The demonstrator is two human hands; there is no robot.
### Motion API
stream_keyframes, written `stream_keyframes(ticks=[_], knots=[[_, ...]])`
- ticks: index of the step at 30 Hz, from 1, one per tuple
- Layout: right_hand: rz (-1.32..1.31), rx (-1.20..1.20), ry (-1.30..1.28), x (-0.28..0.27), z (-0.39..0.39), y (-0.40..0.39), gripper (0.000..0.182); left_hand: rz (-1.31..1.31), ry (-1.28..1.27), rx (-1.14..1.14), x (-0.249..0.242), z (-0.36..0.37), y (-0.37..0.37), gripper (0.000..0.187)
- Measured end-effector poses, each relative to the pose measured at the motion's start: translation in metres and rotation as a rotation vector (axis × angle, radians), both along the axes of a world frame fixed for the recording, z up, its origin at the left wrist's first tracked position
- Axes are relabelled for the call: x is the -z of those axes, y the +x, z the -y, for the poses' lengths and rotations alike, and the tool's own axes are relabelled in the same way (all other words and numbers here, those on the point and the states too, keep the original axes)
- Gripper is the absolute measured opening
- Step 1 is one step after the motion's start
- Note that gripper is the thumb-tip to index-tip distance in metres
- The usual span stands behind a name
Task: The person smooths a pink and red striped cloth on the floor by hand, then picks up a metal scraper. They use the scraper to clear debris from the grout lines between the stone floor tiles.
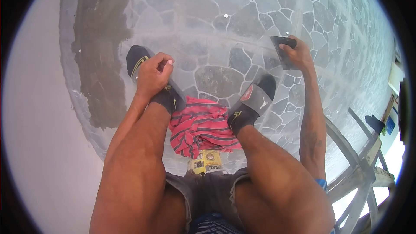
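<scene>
My right hand (297, 53) is closed round the edge of a dark flat scraper (281, 52), held just above the stone-patterned floor at the upper right. My left hand (154, 73) is over my left foot, its fingers curled together; whether anything small is between them is hidden. Between my feet lies a crumpled pink cloth (201, 128) with dark stripes. Behind it, near my shorts, stands a yellow and white container (207, 162) with printed lettering.
Pale joints run between the grey stones (219, 81) of the floor. A darker, damp-looking strip (102, 56) follows the left side beside a white wall (39, 104). Wooden framework (366, 173) stands at the lower right. My sandalled feet flank the cloth.
</scene>
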State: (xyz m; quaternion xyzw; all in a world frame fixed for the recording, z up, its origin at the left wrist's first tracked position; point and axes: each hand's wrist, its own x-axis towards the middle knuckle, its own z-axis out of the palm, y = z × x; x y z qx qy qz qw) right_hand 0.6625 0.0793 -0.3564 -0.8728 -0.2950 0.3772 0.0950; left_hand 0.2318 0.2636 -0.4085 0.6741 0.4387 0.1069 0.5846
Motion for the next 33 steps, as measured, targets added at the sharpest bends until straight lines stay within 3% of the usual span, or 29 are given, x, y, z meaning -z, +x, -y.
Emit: stream_keyframes(ticks=[4,6,10,12,16,18,21,25,27,30,33], knots=[[-0.120,0.035,0.037,0.020,0.009,0.011,0.021,-0.023,0.020,0.008,-0.006,-0.001,0.002,0.010],[0.049,-0.180,0.051,0.024,-0.022,-0.042,0.023,-0.055,0.015,0.025,-0.008,0.001,0.001,0.010],[0.038,-0.441,0.209,0.041,-0.061,-0.126,0.025,-0.036,0.029,0.041,-0.008,-0.002,0.003,0.010],[0.004,-0.435,0.107,0.032,-0.066,-0.128,0.027,-0.014,0.034,0.036,-0.006,-0.002,-0.001,0.010],[-0.061,0.000,0.020,0.009,-0.044,-0.056,0.033,-0.011,0.033,0.020,-0.003,0.002,-0.004,0.010],[-0.044,-0.020,-0.049,0.003,-0.034,-0.015,0.033,-0.016,0.040,0.048,-0.003,-0.004,-0.001,0.010],[-0.101,0.049,0.017,0.017,-0.041,-0.028,0.025,-0.029,0.039,0.064,-0.006,-0.002,-0.003,0.011],[0.079,-0.354,0.195,0.049,-0.088,-0.137,0.029,-0.061,0.029,0.080,-0.011,0.000,-0.002,0.011],[0.043,-0.468,0.172,0.045,-0.109,-0.170,0.027,-0.057,0.036,0.083,-0.011,-0.005,0.000,0.011],[-0.049,-0.409,0.218,0.033,-0.105,-0.162,0.028,0.002,0.034,0.016,-0.007,-0.002,0.001,0.009],[-0.025,-0.120,0.077,0.011,-0.089,-0.097,0.034,0.000,0.047,-0.002,-0.007,0.002,-0.005,0.009]])
